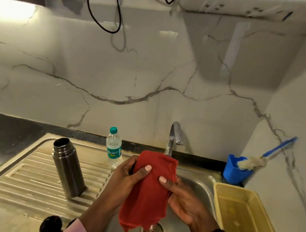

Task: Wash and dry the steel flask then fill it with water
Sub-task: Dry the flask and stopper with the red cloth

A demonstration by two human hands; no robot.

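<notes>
— Flask (68, 169)? Look, pose?
— Dark steel, cylindrical, uncapped, mouth open. Upright on ribbed drainboard (30, 183), left of sink basin.
— Cap?
— Dark round lid (51, 226), near bottom edge, well apart from flask.

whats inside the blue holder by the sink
A bottle brush stands in the blue holder, its pale bristle head at the rim and blue handle leaning out. The holder's wall hides anything lower down.
</notes>
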